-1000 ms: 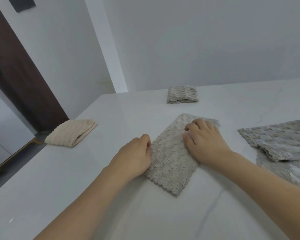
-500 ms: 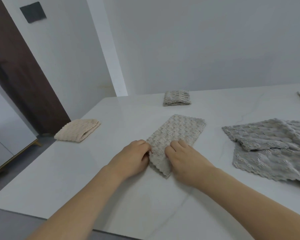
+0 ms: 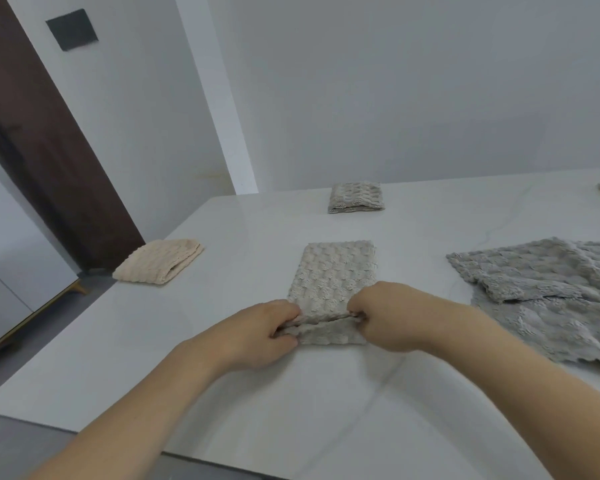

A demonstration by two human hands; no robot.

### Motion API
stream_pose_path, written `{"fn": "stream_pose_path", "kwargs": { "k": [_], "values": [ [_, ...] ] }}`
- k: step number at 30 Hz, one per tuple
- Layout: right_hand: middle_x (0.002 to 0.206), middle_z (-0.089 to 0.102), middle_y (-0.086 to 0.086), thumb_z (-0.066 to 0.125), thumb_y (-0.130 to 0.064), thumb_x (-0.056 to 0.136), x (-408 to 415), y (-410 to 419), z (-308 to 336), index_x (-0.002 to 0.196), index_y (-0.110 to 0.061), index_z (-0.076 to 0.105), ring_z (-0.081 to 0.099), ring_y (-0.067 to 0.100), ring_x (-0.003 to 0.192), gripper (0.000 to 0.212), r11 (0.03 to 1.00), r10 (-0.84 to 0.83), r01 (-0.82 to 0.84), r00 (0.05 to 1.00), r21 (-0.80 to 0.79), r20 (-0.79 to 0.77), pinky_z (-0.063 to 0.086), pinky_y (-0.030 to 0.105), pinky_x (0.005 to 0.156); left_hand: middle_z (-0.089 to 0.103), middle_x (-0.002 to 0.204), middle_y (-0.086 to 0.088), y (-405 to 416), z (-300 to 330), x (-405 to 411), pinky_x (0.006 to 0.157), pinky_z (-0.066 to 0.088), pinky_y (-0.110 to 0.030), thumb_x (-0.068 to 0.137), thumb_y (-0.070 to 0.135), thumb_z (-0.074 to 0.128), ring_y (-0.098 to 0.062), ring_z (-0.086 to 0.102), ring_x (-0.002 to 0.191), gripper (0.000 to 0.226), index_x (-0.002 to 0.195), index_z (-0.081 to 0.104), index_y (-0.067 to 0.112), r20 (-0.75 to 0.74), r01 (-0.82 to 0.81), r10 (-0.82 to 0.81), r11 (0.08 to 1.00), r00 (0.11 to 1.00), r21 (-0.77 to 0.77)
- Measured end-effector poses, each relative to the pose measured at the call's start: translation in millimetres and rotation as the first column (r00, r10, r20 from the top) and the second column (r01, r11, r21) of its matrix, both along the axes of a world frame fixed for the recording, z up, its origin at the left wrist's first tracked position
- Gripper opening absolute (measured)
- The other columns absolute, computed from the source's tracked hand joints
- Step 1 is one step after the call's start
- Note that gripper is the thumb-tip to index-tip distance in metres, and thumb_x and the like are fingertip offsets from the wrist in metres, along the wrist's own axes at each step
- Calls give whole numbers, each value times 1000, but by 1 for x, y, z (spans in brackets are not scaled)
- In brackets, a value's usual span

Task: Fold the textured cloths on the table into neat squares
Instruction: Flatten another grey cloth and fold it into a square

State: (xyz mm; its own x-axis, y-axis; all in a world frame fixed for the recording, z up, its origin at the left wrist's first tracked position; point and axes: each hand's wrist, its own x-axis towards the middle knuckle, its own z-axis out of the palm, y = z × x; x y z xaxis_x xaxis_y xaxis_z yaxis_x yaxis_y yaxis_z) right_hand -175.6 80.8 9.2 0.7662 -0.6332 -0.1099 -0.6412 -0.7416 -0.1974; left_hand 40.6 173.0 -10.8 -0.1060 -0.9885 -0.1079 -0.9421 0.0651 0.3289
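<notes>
From my feed I see a glossy white worktop with faint grey veins and a rounded near-left corner. Plain pale-grey walls rise behind it, meeting at a white corner strip. A dark square panel hangs on the left wall beside a dark brown door. Grey floor shows at lower left; light is soft and even.

Both bare forearms reach forward and converge toward the middle. The left hand lies knuckles up, fingers curled inward with the thumb beneath, pinching. The right hand faces it at the same height, fingers likewise curled under in a pinch. The two hands are near each other but apart.
</notes>
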Motion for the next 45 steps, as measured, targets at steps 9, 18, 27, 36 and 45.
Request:
{"fn": "stream_pose_path", "kwargs": {
  "k": [9, 18, 27, 36, 45],
  "values": [
    [78, 64, 9, 44, -10, 85, 21, -38, 34, 74, -14, 51, 62, 17, 59, 13, 884, -184, 186, 982, 428, -45, 41, 21, 51, 61, 76, 4, -63, 25, 9, 70, 43, -25, 96, 28, 62, -7, 53, 69, 21, 88, 67, 8, -407, -185, 210, 978, 889, 101],
    [109, 57, 8, 38, -21, 94, 52, -132, -14, 102, -11, 59, 52, 28, 103, 25, 931, -354, 364, 914, -15, 198, 43, 36, 87, 64, 80, 11, -160, -9, 15, 64, 43, -27, 89, 40, 65, -10, 59, 76, 18, 83, 64, 23, -382, -423, 321, 878, 867, -223],
    [117, 54, 2, 40, -25, 92, 63, -158, -34, 115, -22, 58, 46, 24, 114, 29, 955, -283, 294, 941, -37, 184, 39, 36, 94, 61, 82, 13, -179, -33, 22, 63, 40, -29, 85, 52, 63, -9, 57, 79, 24, 78, 56, 31, -265, -449, 391, 867, 882, -217],
    [106, 64, 7, 29, -54, 98, 78, -147, -55, 93, -19, 46, 57, 28, 101, 39, 937, -198, 241, 963, -254, 182, 34, 35, 72, 75, 82, -5, -151, 2, 14, 70, 55, -31, 88, 36, 69, -16, 70, 72, 26, 89, 67, 10, -626, -464, 552, 826, 551, 321],
    [73, 51, -4, 32, -67, 92, 67, -146, -44, 64, -19, 45, 50, 21, 79, 56, 959, -189, 230, 954, -164, 232, 37, 33, 65, 67, 74, 1, -102, -7, 17, 62, 46, -17, 88, 15, 68, -9, 59, 66, 5, 91, 69, 11, -777, -493, 474, 835, 414, 246]
  ]
}}
